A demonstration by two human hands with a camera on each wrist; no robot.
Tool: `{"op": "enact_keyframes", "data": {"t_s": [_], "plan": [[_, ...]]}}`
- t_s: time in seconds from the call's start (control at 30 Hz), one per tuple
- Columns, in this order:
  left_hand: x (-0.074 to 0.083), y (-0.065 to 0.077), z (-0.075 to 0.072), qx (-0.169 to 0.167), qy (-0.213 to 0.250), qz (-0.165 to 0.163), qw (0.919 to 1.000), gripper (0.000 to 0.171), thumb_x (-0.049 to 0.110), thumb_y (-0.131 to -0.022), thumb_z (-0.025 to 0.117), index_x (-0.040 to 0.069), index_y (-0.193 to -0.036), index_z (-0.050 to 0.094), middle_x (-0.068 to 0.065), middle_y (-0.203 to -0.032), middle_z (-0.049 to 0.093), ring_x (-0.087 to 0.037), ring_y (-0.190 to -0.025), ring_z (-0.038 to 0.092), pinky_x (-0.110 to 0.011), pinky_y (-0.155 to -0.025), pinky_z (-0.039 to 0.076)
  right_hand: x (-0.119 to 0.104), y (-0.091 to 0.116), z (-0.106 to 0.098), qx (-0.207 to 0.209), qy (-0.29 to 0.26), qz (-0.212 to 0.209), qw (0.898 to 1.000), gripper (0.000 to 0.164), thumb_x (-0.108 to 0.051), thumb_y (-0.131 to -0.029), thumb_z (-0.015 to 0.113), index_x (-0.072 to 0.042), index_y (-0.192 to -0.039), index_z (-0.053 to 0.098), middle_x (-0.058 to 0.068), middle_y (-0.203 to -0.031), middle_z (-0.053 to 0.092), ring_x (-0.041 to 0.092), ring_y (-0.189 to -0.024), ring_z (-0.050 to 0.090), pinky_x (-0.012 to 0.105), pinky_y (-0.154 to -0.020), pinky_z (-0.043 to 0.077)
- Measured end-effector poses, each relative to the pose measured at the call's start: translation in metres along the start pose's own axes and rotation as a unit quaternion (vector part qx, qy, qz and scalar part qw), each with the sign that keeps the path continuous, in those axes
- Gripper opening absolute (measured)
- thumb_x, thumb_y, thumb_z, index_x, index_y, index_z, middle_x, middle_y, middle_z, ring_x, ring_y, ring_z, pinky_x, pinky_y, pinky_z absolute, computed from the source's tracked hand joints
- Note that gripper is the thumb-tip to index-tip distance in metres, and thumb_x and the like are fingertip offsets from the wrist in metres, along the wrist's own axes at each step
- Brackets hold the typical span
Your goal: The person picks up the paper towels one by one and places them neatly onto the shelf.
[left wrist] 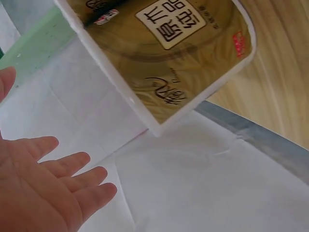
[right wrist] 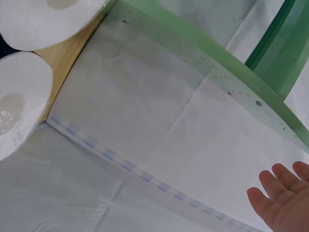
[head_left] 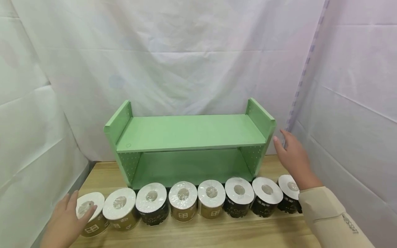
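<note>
In the head view a row of several wrapped toilet rolls (head_left: 152, 215) stands upright along the wooden table, some in gold wrap and some in black. My left hand (head_left: 63, 220) hovers by the leftmost gold roll (head_left: 96, 230), its fingers spread. The left wrist view shows that hand's fingers relaxed, with a gap between them and a gold toilet roll (left wrist: 193, 72). Over on the right, my right hand (head_left: 293, 158) is raised beside the green shelf (head_left: 190, 132). In the right wrist view its fingers (right wrist: 273, 186) are extended, hold nothing and stay apart from the shelf's side panel.
The shelf has an upper board, a lower compartment (head_left: 189, 167) and two side panels, right behind the rolls. White cloth (head_left: 192, 69) hangs behind and at both sides. The wooden table (head_left: 192, 234) shows in front of the row.
</note>
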State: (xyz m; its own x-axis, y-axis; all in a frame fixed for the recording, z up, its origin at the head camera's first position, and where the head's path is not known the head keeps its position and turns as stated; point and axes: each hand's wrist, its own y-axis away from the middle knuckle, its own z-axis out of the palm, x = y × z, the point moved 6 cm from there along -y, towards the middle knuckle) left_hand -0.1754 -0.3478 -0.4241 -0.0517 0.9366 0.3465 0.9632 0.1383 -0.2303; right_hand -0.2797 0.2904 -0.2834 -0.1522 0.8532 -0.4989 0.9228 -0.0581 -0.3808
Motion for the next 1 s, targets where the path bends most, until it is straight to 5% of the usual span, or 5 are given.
{"op": "enact_keyframes", "data": {"t_s": [0.53, 1.0], "plan": [[-0.026, 0.005, 0.013, -0.035, 0.026, -0.046, 0.9980, 0.089, 0.044, -0.096, 0.052, -0.020, -0.142, 0.011, -0.048, -0.134, 0.020, -0.064, -0.120, 0.023, -0.074, -0.092, 0.025, -0.004, -0.027, -0.009, 0.011, -0.050, 0.024, 0.998, 0.069, -0.050, -0.101, 0.028, -0.004, -0.152, 0.024, 0.025, -0.151, 0.032, 0.049, -0.135, 0.031, 0.064, -0.104, 0.026], [-0.044, 0.016, 0.017, -0.021, 0.033, -0.050, 0.9980, 0.084, 0.040, -0.095, 0.053, -0.026, -0.136, 0.018, -0.050, -0.127, 0.027, -0.065, -0.117, 0.026, -0.071, -0.092, 0.027, -0.005, -0.046, 0.003, 0.015, -0.111, 0.056, 0.992, 0.067, -0.051, -0.102, 0.023, -0.008, -0.153, 0.024, 0.019, -0.154, 0.031, 0.044, -0.139, 0.027, 0.062, -0.107, 0.026]]}}
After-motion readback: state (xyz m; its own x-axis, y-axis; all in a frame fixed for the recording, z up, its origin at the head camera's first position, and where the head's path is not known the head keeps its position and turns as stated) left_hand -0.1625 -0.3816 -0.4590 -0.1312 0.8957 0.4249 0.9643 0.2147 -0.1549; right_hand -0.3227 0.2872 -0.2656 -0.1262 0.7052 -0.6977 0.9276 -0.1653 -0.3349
